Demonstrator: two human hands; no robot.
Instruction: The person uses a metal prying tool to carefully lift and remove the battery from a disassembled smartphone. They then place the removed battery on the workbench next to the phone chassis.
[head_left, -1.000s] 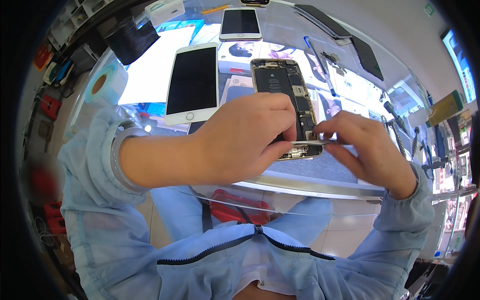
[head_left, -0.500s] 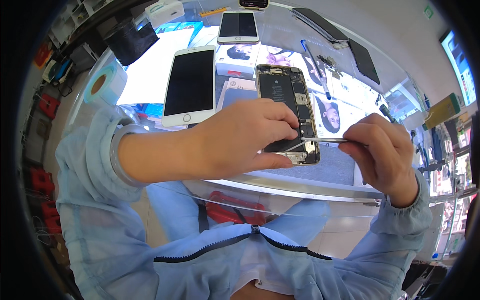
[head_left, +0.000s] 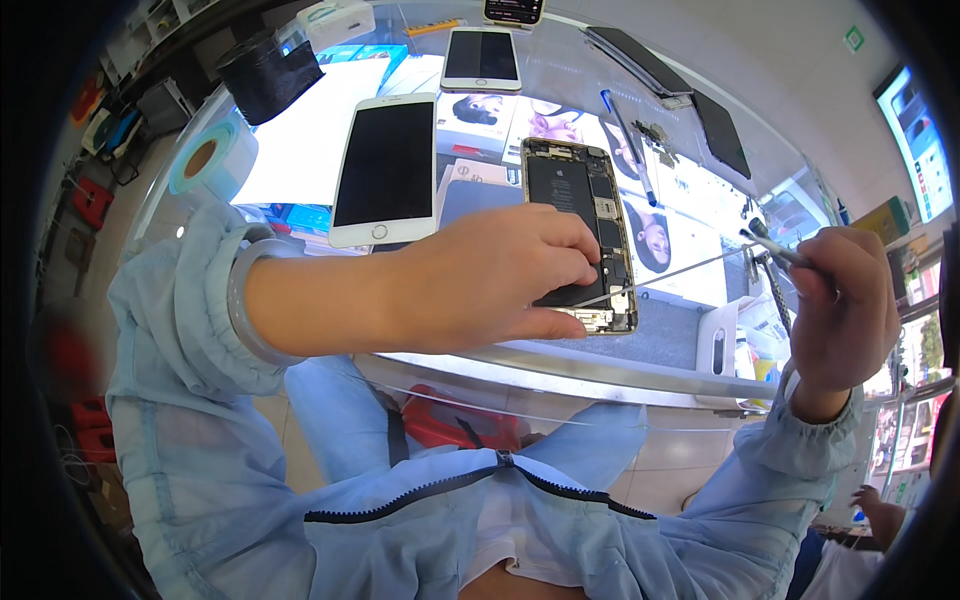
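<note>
An opened phone (head_left: 568,190) lies on the grey mat (head_left: 655,335) with its black battery and boards bare. My left hand (head_left: 520,265) presses it down, fingertips over the battery and thumb at its lower end. From the phone's lower part, a thin pale stretched strip (head_left: 690,268) runs up to the right. At its far end, my right hand (head_left: 848,285) pinches slim metal tweezers (head_left: 778,249), raised off to the right of the phone. The strip seems to end at the tweezers' tips.
Left of the opened phone lies a white-framed phone (head_left: 385,170), with another white-framed phone (head_left: 481,60) beyond. A blue pen (head_left: 630,150), small dark parts (head_left: 656,140) and dark panels (head_left: 720,135) lie at the far right. A tape roll (head_left: 212,160) and black holder (head_left: 268,75) stand left.
My right hand has moved up and to the right with the tweezers, and the strip has been drawn out much longer. The left hand stays on the opened phone.
</note>
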